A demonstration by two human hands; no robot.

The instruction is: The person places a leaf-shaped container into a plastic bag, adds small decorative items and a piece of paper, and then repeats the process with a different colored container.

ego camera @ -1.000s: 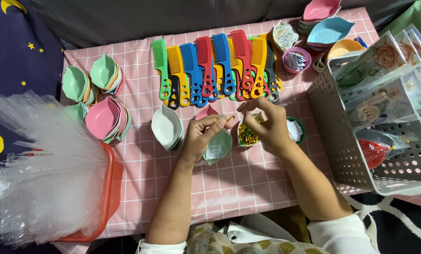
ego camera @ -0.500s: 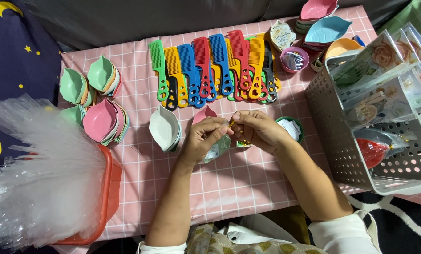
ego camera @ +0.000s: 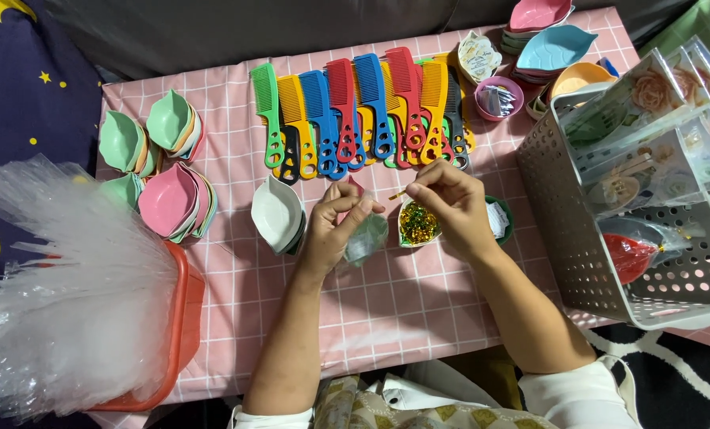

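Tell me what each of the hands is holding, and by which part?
The left hand pinches the top of a small clear bag holding something green. The right hand pinches one end of a thin gold strip above a dish of shiny gold pieces.

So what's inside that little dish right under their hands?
The small dish holds a heap of shiny gold and green bits, perhaps twist ties. The right hand covers its upper edge, so anything beneath the heap is hidden.

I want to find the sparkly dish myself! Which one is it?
Start at the row of coloured combs on the pink checked cloth. Just below them, beside the right hand, sits a small leaf-shaped dish. It alone brims with shiny gold and green bits.
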